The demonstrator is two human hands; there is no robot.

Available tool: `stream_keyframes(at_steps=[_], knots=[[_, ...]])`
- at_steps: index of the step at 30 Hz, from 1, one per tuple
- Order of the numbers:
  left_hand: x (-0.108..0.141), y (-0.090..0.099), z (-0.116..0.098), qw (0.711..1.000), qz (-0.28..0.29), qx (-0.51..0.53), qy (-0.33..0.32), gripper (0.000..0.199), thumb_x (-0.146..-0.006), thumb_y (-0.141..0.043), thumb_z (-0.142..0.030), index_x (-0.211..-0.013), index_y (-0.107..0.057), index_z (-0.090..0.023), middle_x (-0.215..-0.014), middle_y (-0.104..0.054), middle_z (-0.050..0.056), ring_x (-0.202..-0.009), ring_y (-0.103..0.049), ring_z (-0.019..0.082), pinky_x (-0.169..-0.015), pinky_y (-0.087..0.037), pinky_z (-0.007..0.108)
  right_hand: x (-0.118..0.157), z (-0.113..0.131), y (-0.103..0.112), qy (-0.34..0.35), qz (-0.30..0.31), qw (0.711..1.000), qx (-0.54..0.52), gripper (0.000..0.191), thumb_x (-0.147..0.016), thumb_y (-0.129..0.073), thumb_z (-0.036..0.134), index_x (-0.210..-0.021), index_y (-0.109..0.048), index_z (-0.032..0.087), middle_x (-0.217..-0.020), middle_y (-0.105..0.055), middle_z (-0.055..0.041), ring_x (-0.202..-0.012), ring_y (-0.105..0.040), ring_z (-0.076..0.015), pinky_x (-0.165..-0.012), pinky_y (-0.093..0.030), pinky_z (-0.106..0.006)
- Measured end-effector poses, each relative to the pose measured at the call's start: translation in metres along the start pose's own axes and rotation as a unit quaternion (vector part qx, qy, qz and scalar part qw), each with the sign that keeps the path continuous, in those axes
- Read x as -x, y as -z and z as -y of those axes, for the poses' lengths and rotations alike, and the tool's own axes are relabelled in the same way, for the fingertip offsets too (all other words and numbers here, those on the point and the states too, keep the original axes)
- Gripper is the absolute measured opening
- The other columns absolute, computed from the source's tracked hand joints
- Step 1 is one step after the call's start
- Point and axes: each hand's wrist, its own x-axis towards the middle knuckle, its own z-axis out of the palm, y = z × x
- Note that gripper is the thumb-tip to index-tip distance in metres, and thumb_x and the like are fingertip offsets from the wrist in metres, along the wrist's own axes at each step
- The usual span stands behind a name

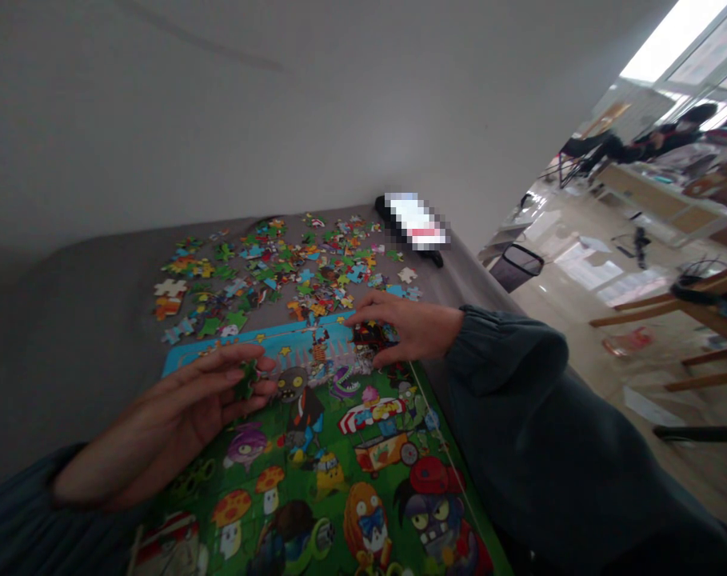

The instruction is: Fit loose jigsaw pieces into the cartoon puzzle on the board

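A puzzle board (315,480) with cartoon plants and zombies on green, and a light blue band along its far edge, lies on a grey cloth-covered surface. Over its left part, my left hand (189,408) holds a small green puzzle piece (246,379) between thumb and fingers. At the board's far right corner, my right hand (402,324) reaches down with curved fingers spread apart around a dark patch of the picture; nothing is plainly held in it. Beyond the far edge, many loose puzzle pieces (267,260) are scattered in a wide pile.
A phone with a blurred bright screen (416,220) lies on a black object at the surface's back right. Behind stands a pale wall (249,120). To the right are a tiled floor (585,296), wooden chair parts (693,300), a desk and a seated person (651,144).
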Motion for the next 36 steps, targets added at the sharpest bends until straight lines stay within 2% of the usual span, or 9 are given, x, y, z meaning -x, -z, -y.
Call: stream_keyframes(at_steps=[6, 9, 14, 18, 21, 26, 31, 34, 36], knots=[[0.001, -0.003, -0.002, 1.0, -0.007, 0.006, 0.003, 0.038, -0.058, -0.089, -0.029, -0.093, -0.076, -0.021, -0.094, -0.075, 0.008, -0.082, -0.072, 0.024, -0.076, -0.062, 0.028, 0.001, 0.0, 0.003, 0.004, 0.0, 1.0, -0.002, 0.061, -0.076, -0.079, 0.028, -0.131, -0.054, 0.019, -0.127, -0.051, -0.012, -0.117, -0.052, -0.0229, -0.106, -0.042, -0.044], [0.006, -0.008, -0.005, 0.999, 0.009, 0.028, 0.012, 0.038, -0.062, -0.087, -0.031, -0.098, -0.076, -0.022, -0.105, -0.074, 0.008, -0.095, -0.071, 0.028, -0.085, -0.061, 0.033, 0.0, 0.013, 0.005, 0.023, -0.031, 0.999, 0.002, 0.052, -0.08, -0.075, 0.028, -0.127, -0.056, 0.017, -0.124, -0.054, -0.0123, -0.116, -0.053, -0.0228, -0.105, -0.043, -0.044], [0.018, -0.016, -0.001, 0.982, 0.12, 0.138, 0.046, 0.05, -0.081, -0.066, -0.04, -0.129, -0.063, -0.025, -0.135, -0.061, 0.011, -0.129, -0.053, 0.035, -0.104, -0.048, 0.05, -0.009, 0.056, -0.012, 0.094, -0.103, 0.99, -0.027, 0.043, -0.087, -0.068, 0.035, -0.125, -0.057, 0.016, -0.118, -0.06, -0.0124, -0.111, -0.055, -0.0217, -0.101, -0.046, -0.041], [0.027, -0.018, 0.019, 0.944, 0.238, 0.227, 0.04, 0.059, -0.093, -0.043, -0.05, -0.149, -0.039, -0.03, -0.145, -0.051, 0.007, -0.133, -0.048, 0.032, -0.109, -0.041, 0.051, -0.019, 0.08, -0.043, 0.128, -0.158, 0.979, -0.012, 0.05, -0.09, -0.062, 0.043, -0.129, -0.053, 0.014, -0.12, -0.06, -0.0139, -0.111, -0.056, -0.0223, -0.1, -0.046, -0.041], [0.029, -0.017, 0.031, 0.924, 0.286, 0.252, 0.034, 0.062, -0.095, -0.035, -0.053, -0.152, -0.03, -0.031, -0.148, -0.048, 0.005, -0.134, -0.047, 0.029, -0.11, -0.039, 0.049, -0.022, 0.084, -0.055, 0.136, -0.151, 0.979, 0.008, 0.038, -0.093, -0.059, 0.038, -0.121, -0.06, 0.012, -0.114, -0.063, -0.0131, -0.106, -0.058, -0.0211, -0.098, -0.048, -0.039], [0.027, -0.012, 0.03, 0.946, 0.263, 0.187, 0.003, 0.059, -0.093, -0.039, -0.053, -0.148, -0.04, -0.03, -0.148, -0.048, 0.005, -0.138, -0.041, 0.031, -0.115, -0.032, 0.052, -0.019, 0.078, -0.037, 0.137, -0.129, 0.98, -0.062, 0.022, -0.098, -0.049, 0.02, -0.11, -0.066, 0.014, -0.104, -0.068, -0.0092, -0.1, -0.062, -0.0164, -0.093, -0.05, -0.033], [0.022, -0.015, 0.016, 0.983, 0.18, -0.019, -0.029, 0.035, -0.09, -0.058, -0.037, -0.124, -0.064, -0.03, -0.134, -0.062, 0.005, -0.118, -0.061, 0.03, -0.1, -0.051, 0.045, -0.009, 0.069, -0.013, 0.066, -0.076, 0.98, -0.17, 0.024, -0.093, -0.059, 0.02, -0.116, -0.062, 0.013, -0.09, -0.068, -0.0046, -0.082, -0.064, -0.0133, -0.076, -0.053, -0.028], [0.017, -0.016, 0.01, 0.98, 0.112, -0.118, -0.114, 0.021, -0.088, -0.063, -0.035, -0.106, -0.071, -0.027, -0.112, -0.071, 0.003, -0.095, -0.069, 0.023, -0.087, -0.058, 0.038, -0.006, 0.07, -0.012, 0.059, -0.013, 0.976, -0.209, 0.02, -0.09, -0.063, 0.021, -0.108, -0.064, 0.012, -0.086, -0.068, -0.0033, -0.073, -0.062, -0.0109, -0.069, -0.052, -0.025], [0.013, -0.014, 0.008, 0.955, 0.075, -0.212, -0.191, 0.018, -0.089, -0.063, -0.033, -0.102, -0.071, -0.026, -0.102, -0.072, 0.002, -0.089, -0.069, 0.02, -0.083, -0.057, 0.033, -0.006, 0.077, -0.016, 0.091, 0.04, 0.972, -0.215, 0.011, -0.091, -0.062, 0.018, -0.099, -0.066, 0.012, -0.089, -0.068, -0.0042, -0.078, -0.063, -0.0109, -0.074, -0.052, -0.025]])
